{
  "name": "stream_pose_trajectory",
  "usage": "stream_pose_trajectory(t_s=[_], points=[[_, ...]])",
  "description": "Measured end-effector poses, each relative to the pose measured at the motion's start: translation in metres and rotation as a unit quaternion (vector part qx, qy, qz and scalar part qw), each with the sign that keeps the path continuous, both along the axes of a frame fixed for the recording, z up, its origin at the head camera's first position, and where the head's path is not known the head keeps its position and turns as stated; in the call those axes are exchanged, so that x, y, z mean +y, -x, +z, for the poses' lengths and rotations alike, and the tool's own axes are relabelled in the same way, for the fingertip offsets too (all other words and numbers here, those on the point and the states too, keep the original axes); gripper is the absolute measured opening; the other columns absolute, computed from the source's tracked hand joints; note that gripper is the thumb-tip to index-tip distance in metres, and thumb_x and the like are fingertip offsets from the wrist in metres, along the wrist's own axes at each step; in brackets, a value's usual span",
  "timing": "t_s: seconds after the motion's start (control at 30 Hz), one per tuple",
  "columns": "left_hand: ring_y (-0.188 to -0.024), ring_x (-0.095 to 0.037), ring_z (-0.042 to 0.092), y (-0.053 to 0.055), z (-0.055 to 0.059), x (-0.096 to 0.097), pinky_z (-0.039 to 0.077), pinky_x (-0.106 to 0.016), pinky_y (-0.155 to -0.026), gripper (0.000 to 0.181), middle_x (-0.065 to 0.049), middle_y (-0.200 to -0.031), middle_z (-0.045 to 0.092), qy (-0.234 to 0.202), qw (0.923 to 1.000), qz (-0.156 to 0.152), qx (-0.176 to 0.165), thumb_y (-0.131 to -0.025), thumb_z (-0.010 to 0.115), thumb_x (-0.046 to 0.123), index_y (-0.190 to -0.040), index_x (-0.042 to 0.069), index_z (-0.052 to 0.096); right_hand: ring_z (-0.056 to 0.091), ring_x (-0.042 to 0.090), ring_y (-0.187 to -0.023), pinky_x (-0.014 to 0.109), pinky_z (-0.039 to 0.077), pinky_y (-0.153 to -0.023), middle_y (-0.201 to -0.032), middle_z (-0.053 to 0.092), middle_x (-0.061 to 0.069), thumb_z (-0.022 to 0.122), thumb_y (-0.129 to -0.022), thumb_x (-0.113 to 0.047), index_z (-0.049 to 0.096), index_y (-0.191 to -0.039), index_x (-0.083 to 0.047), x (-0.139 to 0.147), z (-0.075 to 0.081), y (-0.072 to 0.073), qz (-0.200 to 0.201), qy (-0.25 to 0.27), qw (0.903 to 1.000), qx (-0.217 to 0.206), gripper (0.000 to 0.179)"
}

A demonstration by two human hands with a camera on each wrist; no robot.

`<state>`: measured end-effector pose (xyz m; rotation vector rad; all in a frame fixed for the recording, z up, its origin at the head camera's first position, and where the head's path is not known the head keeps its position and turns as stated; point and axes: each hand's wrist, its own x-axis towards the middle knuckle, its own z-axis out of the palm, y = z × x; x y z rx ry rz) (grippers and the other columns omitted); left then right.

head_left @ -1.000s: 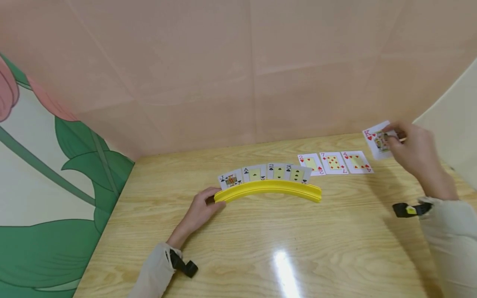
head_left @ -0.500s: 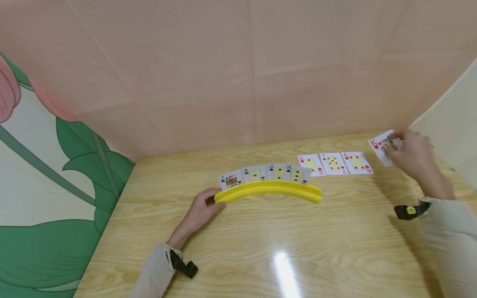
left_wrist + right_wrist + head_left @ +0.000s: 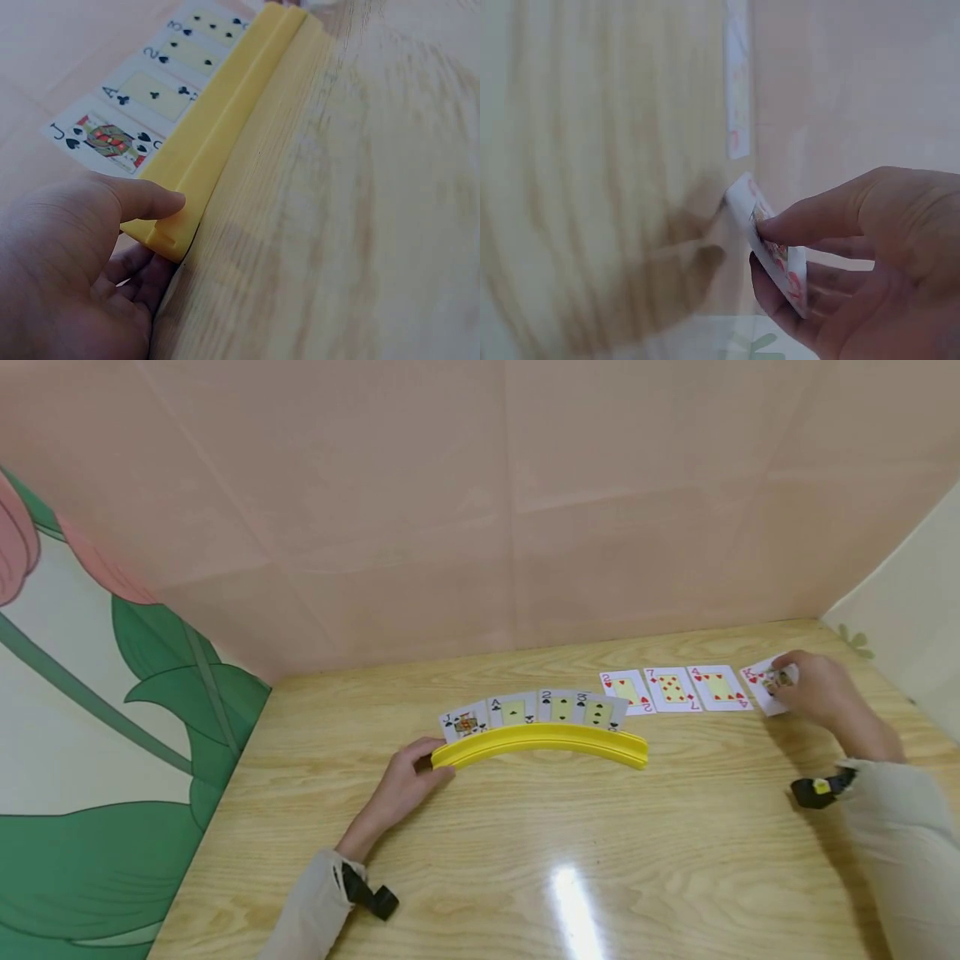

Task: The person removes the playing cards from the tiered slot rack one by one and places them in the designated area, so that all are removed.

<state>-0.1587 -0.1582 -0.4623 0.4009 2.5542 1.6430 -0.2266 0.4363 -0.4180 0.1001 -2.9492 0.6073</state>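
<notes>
My left hand (image 3: 405, 781) grips the left end of a curved yellow card holder (image 3: 540, 739), thumb on its front face in the left wrist view. Standing in its slot are a jack of spades (image 3: 465, 722), an ace of clubs (image 3: 513, 708), a two of spades (image 3: 557, 705) and a three of spades (image 3: 597, 710). My right hand (image 3: 825, 693) pinches the king of hearts (image 3: 767, 683) between thumb and fingers. In the right wrist view the king (image 3: 761, 225) is tilted, one corner close to the table.
Left of the king lie a two of hearts (image 3: 627, 691), a seven of diamonds (image 3: 673, 689) and a four of hearts (image 3: 718, 687), face up in a row. A pinkish cloth wall (image 3: 390, 527) rises behind the wooden table (image 3: 487, 843). A pale panel (image 3: 915, 602) stands at the right.
My right hand has brought the king of hearts down and nearer to me, to the right end of the face-up row. The left hand and the card holder have stayed put.
</notes>
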Motion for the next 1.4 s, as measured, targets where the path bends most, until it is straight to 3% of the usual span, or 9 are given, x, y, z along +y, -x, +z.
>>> stream_pose_trajectory(t_s=[0.2,0.37,0.6,0.7,0.83,1.03,1.3,1.4], points=[[-0.103,-0.016,0.061,0.0,0.0,0.001,0.05,-0.034,-0.088,0.031,-0.001,-0.12,0.067,0.003,1.0,0.002,-0.002,-0.089,0.075,0.01,-0.12,0.014,0.072,0.053,0.062,-0.092,0.067,0.039,-0.079,-0.103,0.058,0.043,0.069,-0.081,-0.003,0.061,-0.106,0.015,0.0,-0.007,-0.002,0.022,-0.015,0.9992,0.029,0.032],[-0.104,-0.02,0.061,-0.002,0.003,0.003,0.05,-0.035,-0.088,0.032,-0.007,-0.121,0.066,0.007,0.9999,0.009,-0.001,-0.089,0.074,0.005,-0.121,0.008,0.07,0.054,0.059,-0.09,0.066,0.04,-0.078,-0.104,0.059,0.042,0.069,-0.083,-0.003,0.064,-0.106,0.011,-0.001,-0.008,-0.003,0.03,-0.017,0.999,0.029,0.028],[-0.103,-0.022,0.062,-0.015,0.032,0.009,0.05,-0.033,-0.087,0.031,-0.011,-0.119,0.066,0.014,0.9999,0.001,-0.002,-0.09,0.071,0.0,-0.121,0.0,0.069,0.053,0.044,-0.078,0.053,0.037,-0.069,-0.095,0.061,0.038,0.068,-0.083,-0.004,0.067,-0.108,0.011,0.0,-0.011,-0.002,0.028,-0.014,0.9993,0.019,0.029],[-0.103,-0.022,0.062,-0.019,0.037,0.01,0.051,-0.033,-0.087,0.031,-0.01,-0.119,0.066,0.013,0.9999,0.0,0.003,-0.09,0.071,0.0,-0.121,0.0,0.069,0.053,0.04,-0.073,0.049,0.037,-0.066,-0.09,0.063,0.035,0.069,-0.082,-0.004,0.068,-0.108,0.011,0.0,-0.013,-0.001,0.036,-0.021,0.9986,0.033,0.03],[-0.105,-0.024,0.061,-0.019,0.037,0.009,0.05,-0.038,-0.089,0.031,-0.01,-0.121,0.066,0.014,0.9999,0.002,-0.002,-0.091,0.07,0.001,-0.122,0.001,0.068,0.053,0.037,-0.07,0.049,0.039,-0.064,-0.088,0.064,0.034,0.07,-0.082,-0.005,0.069,-0.108,0.01,0.001,-0.013,0.002,0.049,-0.039,0.997,0.045,0.03],[-0.105,-0.024,0.061,-0.019,0.039,0.008,0.049,-0.037,-0.09,0.031,-0.011,-0.121,0.066,0.02,0.9998,0.002,-0.005,-0.091,0.07,0.001,-0.122,0.001,0.068,0.051,0.036,-0.069,0.053,0.037,-0.065,-0.078,0.063,0.026,0.068,-0.086,-0.01,0.069,-0.112,0.006,0.0,-0.012,0.005,0.042,-0.054,0.9973,0.027,0.031],[-0.105,-0.023,0.061,-0.018,0.038,0.009,0.049,-0.034,-0.09,0.03,-0.011,-0.12,0.066,0.017,0.9998,-0.001,-0.007,-0.091,0.07,0.001,-0.121,0.001,0.069,0.056,0.05,-0.084,0.06,0.036,-0.073,-0.102,0.06,0.041,0.064,-0.092,-0.013,0.064,-0.118,0.007,-0.003,-0.007,0.003,0.028,-0.037,0.9989,0.006,0.033],[-0.104,-0.023,0.061,-0.018,0.038,0.01,0.049,-0.034,-0.089,0.031,-0.011,-0.12,0.066,0.017,0.9998,0.0,-0.007,-0.091,0.07,0.0,-0.121,0.001,0.069,0.056,0.047,-0.082,0.055,0.038,-0.069,-0.097,0.062,0.038,0.064,-0.094,-0.014,0.062,-0.122,0.008,-0.008,-0.001,0.003,0.025,-0.02,0.9995,0.007,0.036]])
